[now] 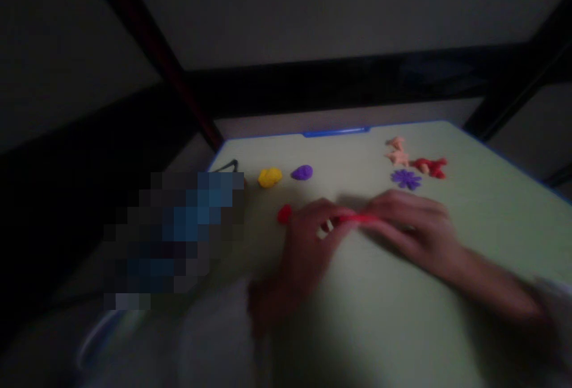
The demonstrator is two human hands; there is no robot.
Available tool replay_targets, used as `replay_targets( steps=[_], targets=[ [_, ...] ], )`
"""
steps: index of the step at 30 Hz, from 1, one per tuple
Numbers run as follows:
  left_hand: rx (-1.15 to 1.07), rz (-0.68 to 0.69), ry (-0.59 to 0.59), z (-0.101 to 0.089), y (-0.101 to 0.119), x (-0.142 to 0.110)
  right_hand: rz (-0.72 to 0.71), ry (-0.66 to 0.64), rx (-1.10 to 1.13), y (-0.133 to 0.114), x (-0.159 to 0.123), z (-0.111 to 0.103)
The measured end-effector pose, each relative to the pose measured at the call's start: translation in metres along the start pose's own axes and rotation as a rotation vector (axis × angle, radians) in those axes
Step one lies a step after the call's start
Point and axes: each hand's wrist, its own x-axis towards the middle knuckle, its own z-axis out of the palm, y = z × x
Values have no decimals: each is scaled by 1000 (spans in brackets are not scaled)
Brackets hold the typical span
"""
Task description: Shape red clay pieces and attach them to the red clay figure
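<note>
Red strip pinched in both hands, centre of the frame.
The left hand and right hand each close thumb and fingers on it, fingertips near each other; it looks thin, bright and probably soft, its edges blurred. The step seems to be shaping by finger; the next move calls for light, even pressure. Left of centre lie red, yellow and purple lumps; upper right, a purple flower.

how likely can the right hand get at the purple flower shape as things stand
Probably yes: the purple flower shape lies just beyond the right hand with nothing visible between, though that hand is pinching the red strip.
</note>
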Motion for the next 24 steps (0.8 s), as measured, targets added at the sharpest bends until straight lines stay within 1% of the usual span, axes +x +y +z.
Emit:
replay_targets(
  steps=[2,6,10,13,15,17,20,24],
  targets=[
    [2,4,6,0,1,0,13,-21,12,1,0,0],
    [1,-4,-14,0,1,0,2,-7,13,1,0,0],
    [-6,-1,-12,0,2,-1,8,-53,5,1,0,0],
    [-1,-6,5,-1,2,-1,12,-15,-1,1,0,1],
    [-6,-7,-5,-1,2,0,-1,2,10,1,0,1],
    [-11,-2,-15,-1,2,0,-11,-12,19,1,-1,1],
    [14,-1,4,-1,2,0,-1,-40,12,1,-1,0],
    [32,7,4,-1,1,-1,-16,17,-3,1,-1,1]
  ],
)
